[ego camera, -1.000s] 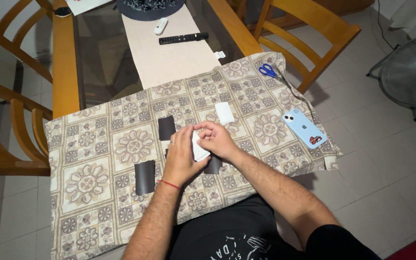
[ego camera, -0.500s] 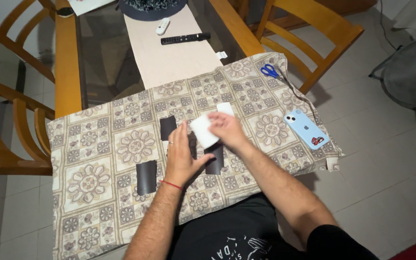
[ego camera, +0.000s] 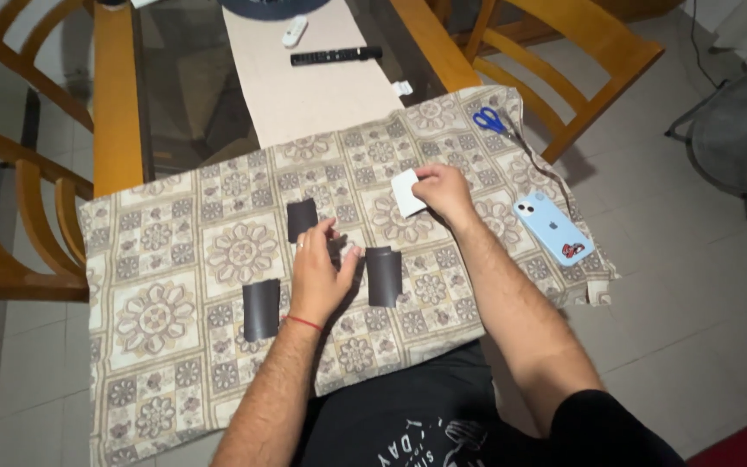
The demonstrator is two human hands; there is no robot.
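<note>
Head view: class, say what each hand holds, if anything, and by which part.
The right hand pinches a white paper piece by its right edge. The left hand seems empty.

Three dark sheets point(ego camera: 261, 309); one white sheet point(ego camera: 405, 192); one phone point(ego camera: 552, 227); one scissors point(ego camera: 489, 120)

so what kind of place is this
Most likely a home dining room: a glass-topped wooden table with wooden chairs around it, a remote control on it, and a floor fan on the tiled floor.
</note>
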